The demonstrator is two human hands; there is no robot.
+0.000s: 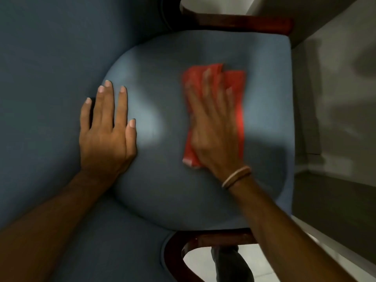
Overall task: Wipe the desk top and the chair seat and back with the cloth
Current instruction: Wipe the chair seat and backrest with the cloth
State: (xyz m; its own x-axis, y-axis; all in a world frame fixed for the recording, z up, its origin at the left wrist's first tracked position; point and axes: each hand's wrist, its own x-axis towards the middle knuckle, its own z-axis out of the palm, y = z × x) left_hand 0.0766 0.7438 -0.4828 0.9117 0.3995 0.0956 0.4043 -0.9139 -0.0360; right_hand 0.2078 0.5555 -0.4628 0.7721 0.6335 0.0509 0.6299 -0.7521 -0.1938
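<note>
Both forearms reach in over the chair seat [162, 180]. Right hand [213, 127] lies flat, fingers spread, pinning the red cloth [240, 110] right of centre; blurred, probably mid-stroke. Left hand [107, 131] rests open, holding nothing. Overlap passes, work out to the edges.

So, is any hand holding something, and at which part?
The right hand lies flat on the middle of the red cloth, pressing it onto the chair seat, not gripping it. The left hand holds nothing.
</note>
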